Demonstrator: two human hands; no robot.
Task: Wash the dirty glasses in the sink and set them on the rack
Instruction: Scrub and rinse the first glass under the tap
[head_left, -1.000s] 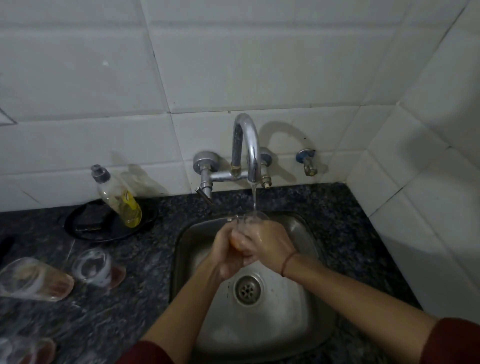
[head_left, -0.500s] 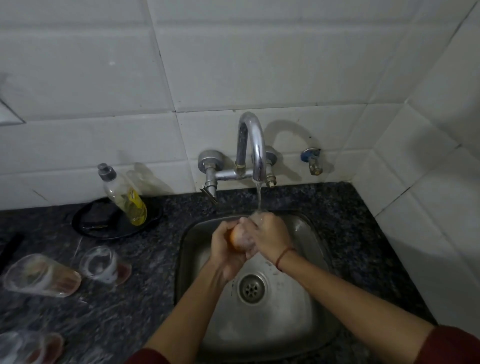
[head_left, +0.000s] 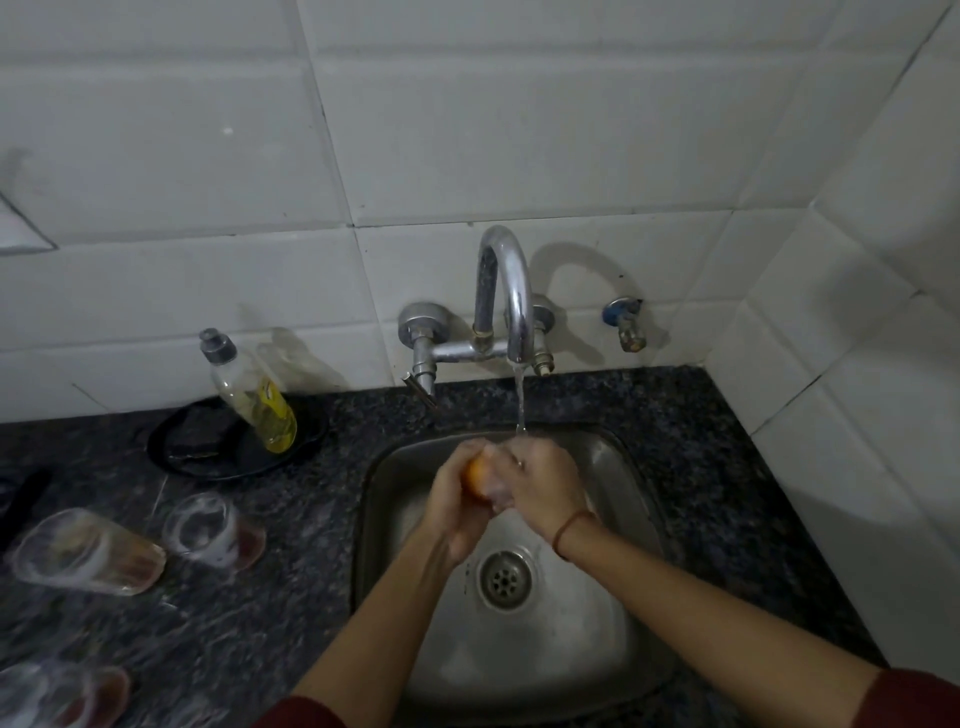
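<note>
Both hands work low in the sink (head_left: 374, 519), directly under the tap (head_left: 506, 280) outlet. Your left hand (head_left: 452, 504) has its fingers curled round the glass (head_left: 497, 493). An orange patch shows at the fingertips, sponge or tinted base, cannot tell. Your right hand (head_left: 545, 483) grasps the same glass from the opposite side, fingers clenched over it, thumb hidden. The glass sits between the two sets of fingers; its tilt is not readable. The water stream (head_left: 519, 400) lands just beyond the right knuckles, so runoff passes over the glass: judged a scrub/rinse step. Holding it inside the basin, above the drain (head_left: 505, 577), prob. limits splash and drop height. Wet glass = slippery, hence the likely reason for a two-hand grip. Well apart to the left of your left fingers, on the counter (head_left: 311, 519), wait the near dirty glass (head_left: 213, 530), the mid dirty glass (head_left: 88, 551) and the edge dirty glass (head_left: 62, 696), staged w/in reach. The soap bottle (head_left: 254, 395) stands beyond them. Rack: not in view. Est. progress: early, min. three glasses remaining.
</note>
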